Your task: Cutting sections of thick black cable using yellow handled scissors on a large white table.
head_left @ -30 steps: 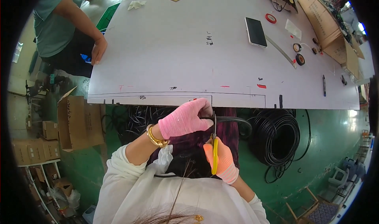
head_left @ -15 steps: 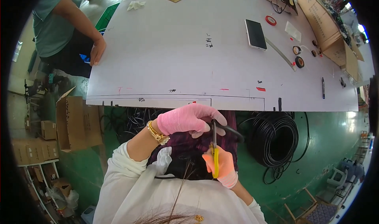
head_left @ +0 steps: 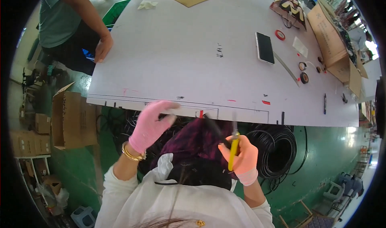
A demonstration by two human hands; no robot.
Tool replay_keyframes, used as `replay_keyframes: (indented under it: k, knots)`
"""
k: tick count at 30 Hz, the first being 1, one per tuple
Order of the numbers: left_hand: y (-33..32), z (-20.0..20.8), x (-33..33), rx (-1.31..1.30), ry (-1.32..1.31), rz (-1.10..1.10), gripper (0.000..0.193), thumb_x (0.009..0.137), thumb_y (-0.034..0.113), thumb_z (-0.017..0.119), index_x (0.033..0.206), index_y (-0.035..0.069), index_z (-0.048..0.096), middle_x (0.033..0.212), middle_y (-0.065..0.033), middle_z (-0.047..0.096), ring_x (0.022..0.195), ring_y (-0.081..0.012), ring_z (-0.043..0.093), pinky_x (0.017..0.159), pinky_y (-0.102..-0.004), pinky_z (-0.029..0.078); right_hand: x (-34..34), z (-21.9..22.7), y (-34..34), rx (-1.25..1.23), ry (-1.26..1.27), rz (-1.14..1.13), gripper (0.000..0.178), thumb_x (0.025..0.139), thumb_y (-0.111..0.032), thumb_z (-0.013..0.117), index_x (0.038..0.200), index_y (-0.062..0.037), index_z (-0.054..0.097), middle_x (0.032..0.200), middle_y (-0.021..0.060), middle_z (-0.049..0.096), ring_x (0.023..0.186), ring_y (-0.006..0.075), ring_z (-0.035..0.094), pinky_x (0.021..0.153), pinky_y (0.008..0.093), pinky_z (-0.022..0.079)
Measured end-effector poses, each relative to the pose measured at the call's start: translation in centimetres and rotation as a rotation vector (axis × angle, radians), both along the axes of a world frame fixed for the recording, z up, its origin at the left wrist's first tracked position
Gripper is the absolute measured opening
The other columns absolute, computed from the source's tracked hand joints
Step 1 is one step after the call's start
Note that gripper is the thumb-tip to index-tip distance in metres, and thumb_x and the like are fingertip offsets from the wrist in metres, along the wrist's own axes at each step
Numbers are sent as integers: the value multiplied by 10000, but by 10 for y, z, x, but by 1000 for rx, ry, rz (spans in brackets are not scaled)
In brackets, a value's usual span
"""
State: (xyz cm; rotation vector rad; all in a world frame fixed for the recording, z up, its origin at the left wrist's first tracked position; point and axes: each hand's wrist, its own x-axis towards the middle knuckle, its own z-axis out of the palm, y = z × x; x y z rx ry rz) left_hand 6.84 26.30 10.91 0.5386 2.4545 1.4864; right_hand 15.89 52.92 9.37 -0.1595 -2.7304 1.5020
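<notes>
My right hand point(head_left: 241, 155), in a pink glove, grips a yellow-handled cutting tool point(head_left: 233, 147) and a short piece of black cable point(head_left: 215, 129) that points up toward the table edge. My left hand point(head_left: 150, 123), also in a pink glove, is raised with spread fingers near the front edge of the large white table point(head_left: 193, 55) and holds nothing. A gold bracelet sits on my left wrist. Both hands hover over my lap, which is covered in dark purple cloth.
Coils of black cable point(head_left: 277, 149) lie on the green floor to the right. A phone point(head_left: 264, 47), red tape roll point(head_left: 280, 34) and small parts rest on the table. Cardboard boxes point(head_left: 72, 119) stand left. Another person's hand point(head_left: 102, 47) leans on the far left table edge.
My left hand let go of the black cable and moved left, its fingers spreading. My right hand lifted the tool and the cable piece slightly to the right.
</notes>
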Motion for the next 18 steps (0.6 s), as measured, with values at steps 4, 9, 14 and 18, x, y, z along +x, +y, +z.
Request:
replay_keyframes:
  k: [4, 9, 14, 18]
  knots:
    - [35, -11, 36, 22, 156, 10, 423, 759, -53, 655, 1175, 9, 616, 979, -72, 668, 869, -245, 632, 782, -348, 512, -15, 35, -43, -548, -217, -125, 265, 843, -122, 785, 978, -10, 586, 744, 45, 671, 616, 73, 598, 588, 221, 489]
    - [56, -54, 55, 1089, -691, 71, 227, 1008, 87, 481, 1216, 22, 545, 1033, -25, 583, 989, -121, 563, 926, -300, 465, -23, 31, -85, -605, 74, 205, 352, 858, -48, 724, 1182, -13, 594, 1086, 149, 691, 806, 134, 661, 679, 247, 518]
    - [39, -31, 28, 1269, -512, 277, 327, 1057, 258, 441, 779, 87, 458, 701, 11, 377, 624, -119, 368, 700, -307, 434, -40, 21, -53, -609, 325, 59, 288, 798, 137, 655, 1021, -30, 585, 1115, 173, 663, 817, 161, 634, 740, 308, 524]
    - [16, -25, 16, 1607, -605, 152, 449, 1049, 336, 439, 672, 123, 321, 615, 35, 250, 491, -100, 215, 496, -275, 236, -66, 10, -57, -88, 15, 412, 210, 763, 88, 742, 908, 6, 614, 987, 96, 700, 781, 147, 620, 734, 282, 503]
